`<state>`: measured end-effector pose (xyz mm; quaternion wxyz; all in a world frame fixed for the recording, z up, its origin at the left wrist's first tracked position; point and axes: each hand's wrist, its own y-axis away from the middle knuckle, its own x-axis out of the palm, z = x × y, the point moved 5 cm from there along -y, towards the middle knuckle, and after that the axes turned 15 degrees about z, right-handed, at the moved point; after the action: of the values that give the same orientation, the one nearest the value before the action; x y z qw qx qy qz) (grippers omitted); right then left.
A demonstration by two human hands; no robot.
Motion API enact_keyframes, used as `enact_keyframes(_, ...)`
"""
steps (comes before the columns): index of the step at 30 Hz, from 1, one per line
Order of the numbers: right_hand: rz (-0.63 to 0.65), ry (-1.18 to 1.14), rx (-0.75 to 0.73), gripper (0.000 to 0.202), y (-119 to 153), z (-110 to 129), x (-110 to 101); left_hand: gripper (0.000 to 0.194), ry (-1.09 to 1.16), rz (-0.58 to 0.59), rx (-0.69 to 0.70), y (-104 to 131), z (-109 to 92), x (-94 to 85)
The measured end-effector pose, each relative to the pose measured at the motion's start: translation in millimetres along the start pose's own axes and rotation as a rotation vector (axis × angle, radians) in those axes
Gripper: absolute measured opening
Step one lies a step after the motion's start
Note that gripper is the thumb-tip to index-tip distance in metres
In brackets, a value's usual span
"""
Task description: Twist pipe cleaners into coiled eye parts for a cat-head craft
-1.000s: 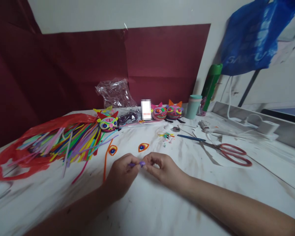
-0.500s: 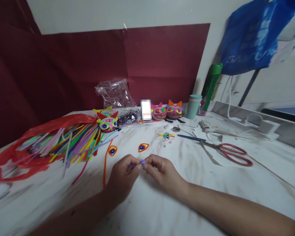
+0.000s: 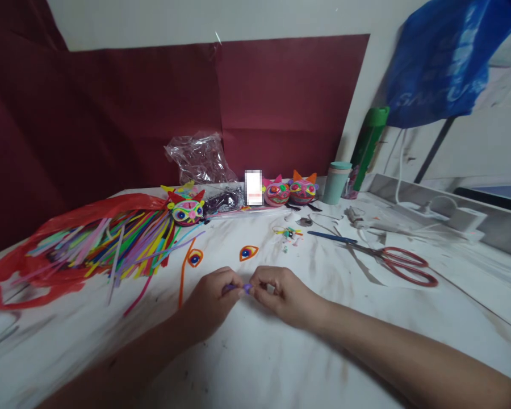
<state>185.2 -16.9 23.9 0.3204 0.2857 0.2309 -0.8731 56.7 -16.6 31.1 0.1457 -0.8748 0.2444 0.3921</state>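
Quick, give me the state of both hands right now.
Left hand: closed, pinching the small purple pipe-cleaner piece.
Right hand: closed, pinching the same purple piece from the other side.

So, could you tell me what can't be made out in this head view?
- Purple piece: pinched between left hand and right hand; the fingers hide most of it, so its shape is unclear.
- White item by the cat faces: blurred out.
- Blue bag: cut off by the top and right edges; print unreadable.
- Small bits: too small to identify.
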Motion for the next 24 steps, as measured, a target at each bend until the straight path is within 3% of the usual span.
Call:
enact_keyframes(3, 0.011, -0.075, 0.031, 0.017, -1, -3, 1, 0.012, 0.005, -0.004, 0.021, 1, -2, -0.6)
enact_keyframes(8, -0.084, -0.454, 0.032, 0.021, -4, -11, 6, 0.016, 0.156, -0.159, 0.004, 5, 2, -4.7)
enact_keyframes(10, -0.132, -0.507, 0.027, 0.025, -2, -11, 8, 0.016, 0.174, -0.186, 0.020, 6, 2, -1.9)
enact_keyframes(14, -0.187, -0.395, 0.049, 0.025, 2, -9, 8, 0.014, 0.159, -0.194, 0.004, 5, 1, 4.0)
enact_keyframes(19, -0.149, -0.214, 0.071, 0.022, 2, -9, 5, 0.011, 0.053, -0.118, -0.039, 2, 2, 3.9)
enact_keyframes(24, -0.113, 0.015, 0.058, 0.013, 2, -4, 1, 0.012, -0.042, -0.085, 0.015, 1, 4, 4.2)
